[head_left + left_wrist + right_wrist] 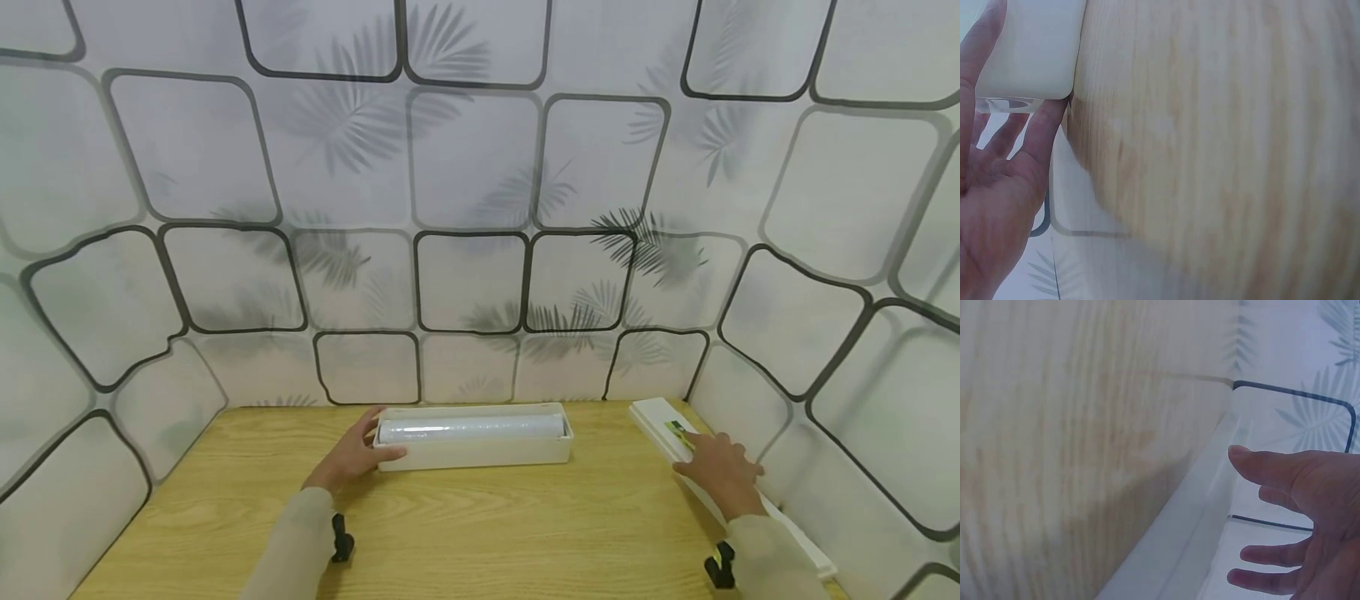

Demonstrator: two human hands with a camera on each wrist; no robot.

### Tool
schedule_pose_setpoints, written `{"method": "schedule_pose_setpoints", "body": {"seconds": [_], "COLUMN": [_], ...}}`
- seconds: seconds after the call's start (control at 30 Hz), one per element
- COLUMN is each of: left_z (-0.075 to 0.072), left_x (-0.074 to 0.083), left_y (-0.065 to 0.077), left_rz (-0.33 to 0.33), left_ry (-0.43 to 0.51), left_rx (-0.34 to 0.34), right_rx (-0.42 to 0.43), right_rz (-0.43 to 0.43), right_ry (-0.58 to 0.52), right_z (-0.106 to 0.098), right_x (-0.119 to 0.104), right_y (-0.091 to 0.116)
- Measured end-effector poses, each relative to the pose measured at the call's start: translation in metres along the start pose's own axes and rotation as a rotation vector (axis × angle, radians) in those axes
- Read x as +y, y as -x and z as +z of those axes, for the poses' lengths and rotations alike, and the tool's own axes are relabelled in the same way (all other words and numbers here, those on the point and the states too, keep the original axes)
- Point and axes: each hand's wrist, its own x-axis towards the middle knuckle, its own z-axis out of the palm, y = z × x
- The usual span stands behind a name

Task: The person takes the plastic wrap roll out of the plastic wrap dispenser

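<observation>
head view has the long white box (474,454) on the wooden table (480,525), near the patterned wall (472,367), uncovered, with a shiny roll (471,428) lying lengthwise inside, probably cling film. left hand (355,454) has the box's left end, thumb on the front face and fingers round the far side, so that's basically a pinch across the end. right hand (722,473) is over the long white lid (651,414) that lies slanted off to the right, fingers spread, not pinching anything afaict. can't tell if they actually touch it.

handling-wise, my guess: box is light, stiff thin plastic, a bit slick, and the walls might flex if you squeeze hard. the roll's likely the heavy part, and that film looks slippery and easy to nick with a nail. i'd take the box by both ends, down low. lid's probably light and bendy over that length, so grab it by the long edges around the middle.

count: one box, one roll, one lid, one green-and-yellow label (678,432) on the lid, two hands, two pale sleeves (288,546).
</observation>
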Motion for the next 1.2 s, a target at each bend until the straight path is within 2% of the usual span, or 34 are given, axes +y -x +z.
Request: {"method": "schedule_pose_setpoints", "body": {"seconds": [0.27,0.43,0.7,0.9,1.2], "left_z": [0.001,0.002,0.001,0.000,0.000], "left_x": [-0.002,-0.002,0.000,0.000,-0.003], "left_y": [0.000,0.001,0.001,0.000,-0.001], "left_rz": [0.001,0.000,-0.004,0.002,0.011], "left_ry": [0.002,-0.003,-0.004,-0.007,-0.001], "left_rx": [0.005,0.003,0.000,-0.001,-0.008], "right_rx": [0.030,0.091,0.061,0.061,0.064], "right_rz": [-0.110,-0.215,-0.223,-0.298,-0.345], "right_ry": [0.002,0.039,-0.018,-0.010,-0.046], "right_z": [-0.002,-0.001,0.004,0.010,0.019], "right_x": [-0.015,-0.026,-0.049,-0.075,-0.106], "right_y": [-0.004,-0.006,-0.013,-0.013,-0.012]}}
